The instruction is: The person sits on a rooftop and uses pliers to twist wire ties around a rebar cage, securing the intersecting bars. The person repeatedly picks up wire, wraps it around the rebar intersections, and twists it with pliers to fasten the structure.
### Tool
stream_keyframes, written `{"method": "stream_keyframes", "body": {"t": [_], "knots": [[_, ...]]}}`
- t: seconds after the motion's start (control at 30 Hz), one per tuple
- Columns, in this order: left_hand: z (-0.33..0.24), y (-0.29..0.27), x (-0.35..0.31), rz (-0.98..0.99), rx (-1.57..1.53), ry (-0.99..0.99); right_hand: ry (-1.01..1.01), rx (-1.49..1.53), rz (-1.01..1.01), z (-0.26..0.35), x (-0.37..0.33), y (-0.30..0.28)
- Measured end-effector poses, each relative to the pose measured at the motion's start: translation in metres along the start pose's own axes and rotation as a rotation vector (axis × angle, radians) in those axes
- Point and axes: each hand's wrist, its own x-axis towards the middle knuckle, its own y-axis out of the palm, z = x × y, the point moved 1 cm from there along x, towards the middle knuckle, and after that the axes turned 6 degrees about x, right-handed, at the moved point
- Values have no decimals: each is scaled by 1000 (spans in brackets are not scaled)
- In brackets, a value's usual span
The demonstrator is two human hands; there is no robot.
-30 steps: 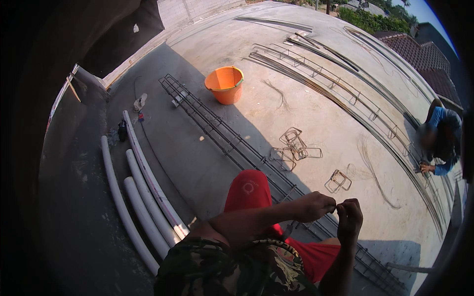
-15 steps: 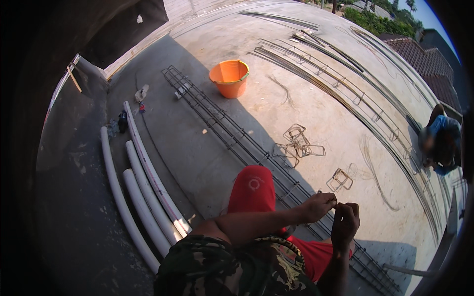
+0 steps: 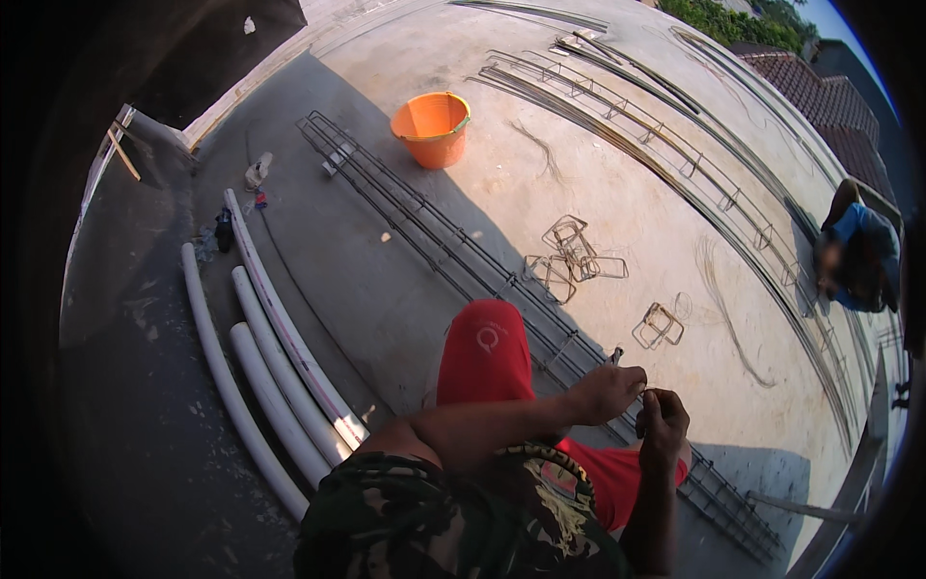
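In front of my red-clad knees my two hands meet fingertip to fingertip. My left hand [image 3: 608,396] is closed, and the short grey end of a metal tool [image 3: 616,356] pokes out beside its knuckles; the kind of tool does not show. My right hand [image 3: 662,425] pinches close against the left fingertips. Whatever lies between the fingers is too small to make out. Below my hands runs a long rebar cage [image 3: 424,241], lying slantwise on the concrete and passing under my legs. Past it lie loose bent stirrups [image 3: 576,261] and another small group of stirrups [image 3: 659,326].
An orange bucket [image 3: 431,135] stands beyond the cage. White pipes [image 3: 280,338] lie at the left. Thin wires [image 3: 719,309], long rebars [image 3: 617,135] and another cage [image 3: 690,164] lie at the right. A person in blue [image 3: 861,256] crouches at the far right.
My hands have lowered slightly and stay together. The grey tool end shows more clearly above the left hand. The whole view has shifted a little.
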Motion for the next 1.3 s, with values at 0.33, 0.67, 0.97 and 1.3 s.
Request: {"method": "stream_keyframes", "body": {"t": [0.33,0.67,0.97,1.3], "knots": [[-12,-4,6,157,28,-30,205,-44,92,7,4,-24],[-1,-1,6,361,-61,-100,-493,-894,313,6,2,-43],[6,5,-2,417,-81,-166,-493,-833,434,13,-3,-37],[2,5,3,575,-177,-146,67,-465,300,1,-15,-52]]}}
